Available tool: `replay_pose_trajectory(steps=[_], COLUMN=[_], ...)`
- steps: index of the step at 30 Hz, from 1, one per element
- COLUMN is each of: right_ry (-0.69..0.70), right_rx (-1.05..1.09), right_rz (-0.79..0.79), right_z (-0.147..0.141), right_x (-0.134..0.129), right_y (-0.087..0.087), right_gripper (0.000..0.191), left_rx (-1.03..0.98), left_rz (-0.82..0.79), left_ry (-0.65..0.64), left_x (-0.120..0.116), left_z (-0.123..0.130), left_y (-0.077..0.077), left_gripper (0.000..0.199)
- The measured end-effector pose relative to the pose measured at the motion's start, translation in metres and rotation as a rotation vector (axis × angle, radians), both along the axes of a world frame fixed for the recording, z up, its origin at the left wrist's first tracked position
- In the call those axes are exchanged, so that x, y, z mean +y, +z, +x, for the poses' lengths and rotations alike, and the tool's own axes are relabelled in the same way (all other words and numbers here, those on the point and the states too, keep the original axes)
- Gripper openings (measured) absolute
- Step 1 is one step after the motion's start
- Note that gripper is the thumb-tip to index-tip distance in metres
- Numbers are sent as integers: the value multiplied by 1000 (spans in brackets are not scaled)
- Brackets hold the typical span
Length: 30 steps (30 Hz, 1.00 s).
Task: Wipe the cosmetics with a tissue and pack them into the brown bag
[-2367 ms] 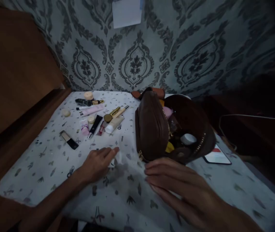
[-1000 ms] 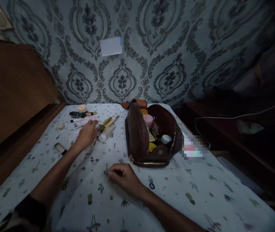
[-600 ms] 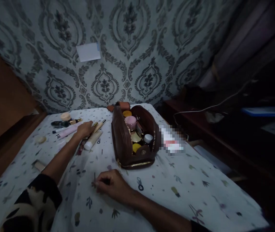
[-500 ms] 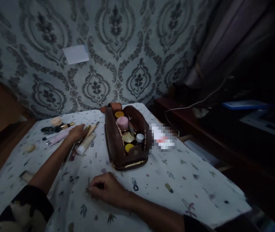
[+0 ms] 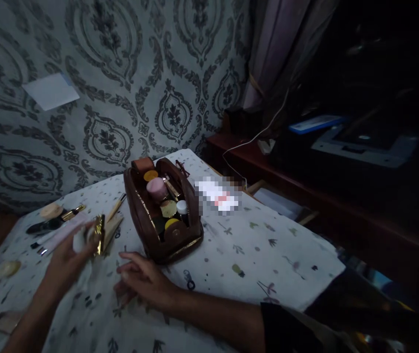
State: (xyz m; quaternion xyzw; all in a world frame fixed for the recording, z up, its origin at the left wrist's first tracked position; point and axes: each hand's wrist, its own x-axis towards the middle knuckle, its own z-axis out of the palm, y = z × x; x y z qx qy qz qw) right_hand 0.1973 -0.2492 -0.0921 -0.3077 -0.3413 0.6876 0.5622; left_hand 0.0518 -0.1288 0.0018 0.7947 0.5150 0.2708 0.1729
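My left hand is closed around a shiny gold-capped cosmetic item, raised above the table; a pale part shows between the fingers, and blur hides its exact kind. My right hand has its fingers spread, holds nothing, and hovers over the cloth just in front of the bag. An unzipped brown makeup bag stands beyond it, with a pink-lidded jar, a white-capped bottle and yellow lids inside. Behind the left hand lie a beige tube and a thin brush.
A patterned white cloth covers the table. At its left lie a dark green bottle, a round beige puff and a pale lilac tube. A pixelated bright phone-like shape lies right of the bag. Patterned wallpaper rises behind.
My left hand has lifted the gold-capped item from among the cosmetics and drawn it nearer. My right hand has opened its fingers. The view has turned to the right.
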Motion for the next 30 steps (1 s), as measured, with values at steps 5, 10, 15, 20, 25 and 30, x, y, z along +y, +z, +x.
replay_pose_trajectory(steps=[5, 10, 15, 20, 25, 30], right_ry=[-100, -89, 9, 9, 96, 83], right_rx=[-243, -231, -284, -644, -889, -824], right_rz=[146, 185, 124, 311, 427, 357], right_z=[7, 9, 8, 15, 13, 9], right_x=[-8, -13, -14, -21, -28, -32], right_y=[12, 24, 30, 37, 32, 32], right_gripper=[46, 42, 36, 23, 19, 12], left_rx=[54, 270, 222, 209, 133, -173], left_rz=[86, 196, 392, 259, 31, -287], left_ry=[-173, -161, -129, -239, -265, -197], left_x=[-74, -92, -95, -91, -86, -87], left_z=[-8, -8, 6, 14, 14, 12], left_y=[-57, -68, -44, -25, -12, -9], left_gripper=[54, 51, 48, 36, 42, 53])
